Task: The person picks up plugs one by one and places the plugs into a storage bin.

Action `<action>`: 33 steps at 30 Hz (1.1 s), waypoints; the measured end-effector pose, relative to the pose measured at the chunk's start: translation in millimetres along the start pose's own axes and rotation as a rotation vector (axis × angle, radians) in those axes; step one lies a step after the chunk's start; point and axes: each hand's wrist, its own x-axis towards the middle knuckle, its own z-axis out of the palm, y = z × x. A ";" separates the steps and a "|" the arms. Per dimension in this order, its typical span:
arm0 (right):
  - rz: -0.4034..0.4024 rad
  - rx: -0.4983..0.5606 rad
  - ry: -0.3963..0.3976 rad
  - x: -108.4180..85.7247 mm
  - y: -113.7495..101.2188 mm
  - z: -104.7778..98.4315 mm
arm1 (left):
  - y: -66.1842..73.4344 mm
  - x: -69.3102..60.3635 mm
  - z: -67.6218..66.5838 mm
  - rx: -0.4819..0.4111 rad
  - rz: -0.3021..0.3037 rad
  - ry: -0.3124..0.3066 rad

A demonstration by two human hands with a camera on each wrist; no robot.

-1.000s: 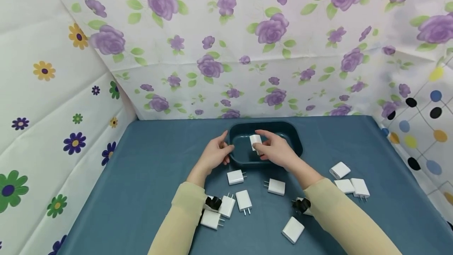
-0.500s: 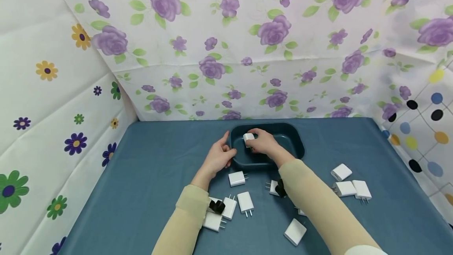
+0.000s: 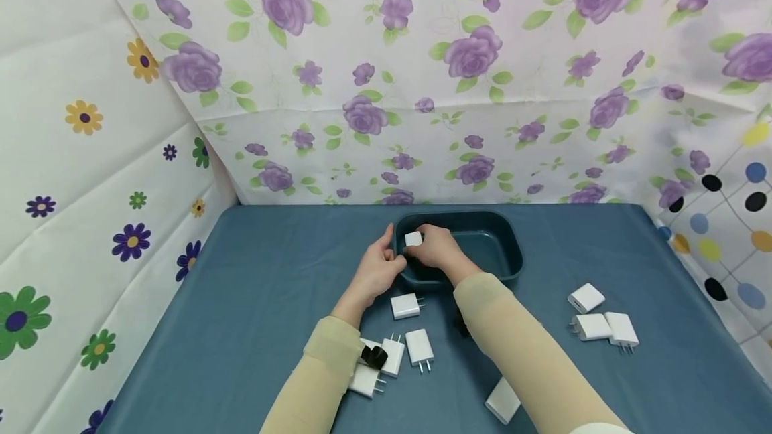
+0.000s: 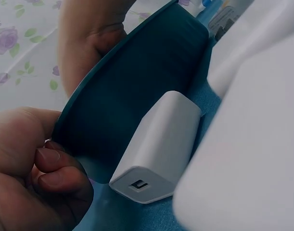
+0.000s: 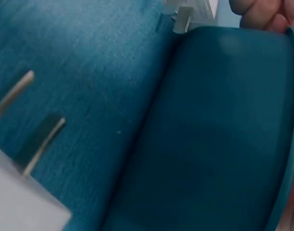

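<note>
My left hand [image 3: 375, 270] [image 4: 36, 168] pinches the left rim of the dark teal tray [image 3: 485, 253] [image 4: 132, 82] [image 5: 219, 134], with the thumb at the rim and the other fingers curled outside. Inside the tray's left end, my right hand [image 3: 439, 248] grips a white charger [image 3: 413, 239]; its lower part is hidden by the fingers. In the left wrist view, a charger with a USB port [image 4: 159, 144] lies close beside the tray's outer wall. The tray wall hides most of my right hand in the right wrist view.
On the blue cloth [image 3: 259, 286], several white chargers lie in front of the tray, one of them being charger [image 3: 419, 347]. Another group with charger [image 3: 586, 298] sits to the right. A flowered curtain [image 3: 241, 119] stands behind the table.
My right hand has moved left and slightly down inside the tray, carrying the charger toward the left end. My left hand has stayed at the rim.
</note>
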 end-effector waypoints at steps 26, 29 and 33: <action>0.077 0.072 -0.029 14.9 23.8 3.8 | 5.2 -1.4 2.1 0.150 -0.013 0.015; 0.081 0.065 -0.024 16.6 24.7 4.7 | 5.3 -0.8 2.0 0.157 -0.011 0.016; 0.076 0.124 -0.036 18.8 27.8 4.9 | 5.0 0.8 2.3 0.163 -0.004 0.018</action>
